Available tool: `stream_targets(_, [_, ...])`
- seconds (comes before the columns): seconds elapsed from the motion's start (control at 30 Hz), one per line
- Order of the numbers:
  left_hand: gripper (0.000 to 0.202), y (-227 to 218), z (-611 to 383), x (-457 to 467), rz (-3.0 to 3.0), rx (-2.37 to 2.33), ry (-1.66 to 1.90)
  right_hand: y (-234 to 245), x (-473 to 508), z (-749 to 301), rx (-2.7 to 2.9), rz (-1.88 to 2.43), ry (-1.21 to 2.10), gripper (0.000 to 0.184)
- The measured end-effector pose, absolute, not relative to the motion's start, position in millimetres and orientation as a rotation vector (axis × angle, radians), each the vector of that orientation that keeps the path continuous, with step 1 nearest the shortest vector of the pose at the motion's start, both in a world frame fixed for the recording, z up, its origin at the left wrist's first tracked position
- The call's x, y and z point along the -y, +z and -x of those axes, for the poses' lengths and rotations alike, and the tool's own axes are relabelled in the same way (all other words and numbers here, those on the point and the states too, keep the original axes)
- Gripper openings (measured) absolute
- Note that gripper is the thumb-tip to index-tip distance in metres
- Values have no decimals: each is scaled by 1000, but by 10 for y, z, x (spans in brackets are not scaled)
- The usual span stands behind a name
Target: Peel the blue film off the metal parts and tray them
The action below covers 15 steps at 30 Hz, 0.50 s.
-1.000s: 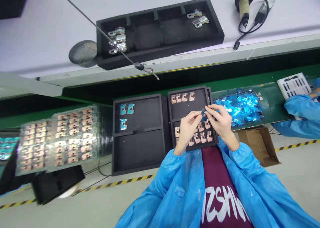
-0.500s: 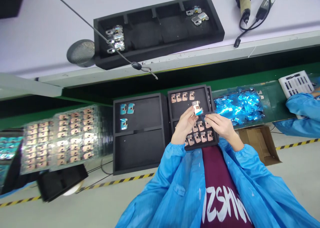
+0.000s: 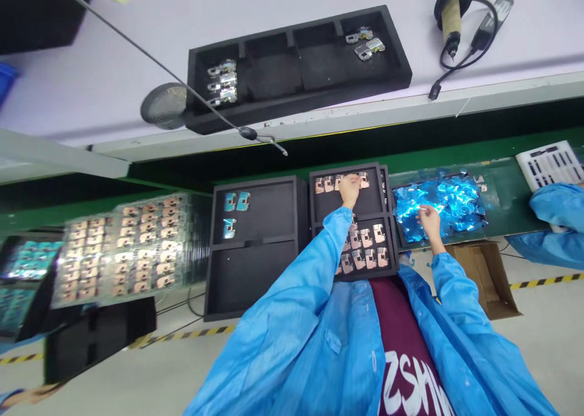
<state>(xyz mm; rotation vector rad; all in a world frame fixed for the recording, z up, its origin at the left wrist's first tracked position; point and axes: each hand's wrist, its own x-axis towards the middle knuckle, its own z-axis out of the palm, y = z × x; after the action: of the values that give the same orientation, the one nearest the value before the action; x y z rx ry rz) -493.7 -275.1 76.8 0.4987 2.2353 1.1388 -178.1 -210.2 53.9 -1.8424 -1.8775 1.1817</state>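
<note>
My left hand [image 3: 350,190] reaches into the upper compartment of a black tray [image 3: 312,212]. Its fingers close on a small copper-coloured metal part [image 3: 364,180] at the right end of a row of similar parts. My right hand [image 3: 429,223] hovers over a heap of shiny blue film pieces [image 3: 460,203], thumb and fingers pinched together. Whatever lies between those fingertips is too small to make out. More copper-coloured parts [image 3: 366,238] lie in rows in the tray's lower compartment, partly hidden by my left sleeve.
Left of this tray stands another black tray [image 3: 255,253] with blue-covered parts [image 3: 243,201]. Clear plastic trays of parts [image 3: 123,246] lie farther left. A long black tray [image 3: 296,103] sits on the shelf, a hook-ended cable [image 3: 249,134] hanging before it. At right, a co-worker's sleeve [image 3: 559,206] meets a white holder [image 3: 550,163].
My hands have separated. The left moved up to the tray's top row with the metal part; the right moved right, over the blue film pieces. The view has shifted slightly.
</note>
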Motion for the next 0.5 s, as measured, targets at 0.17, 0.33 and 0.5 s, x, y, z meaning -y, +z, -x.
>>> stream_targets(0.17, [31,830,4829,2920,-854,-2362,1012,525,2060,1666,1979,1930,961,53])
stream_targets(0.33, [53,844,4792,3098,-1613,-2233,461,568,2169,1718,2108,1824,928,54])
stream_targets(0.5, [61,823,4905,3153,-1651,-2245,400,579,2261,1816,2166,1700,932,54])
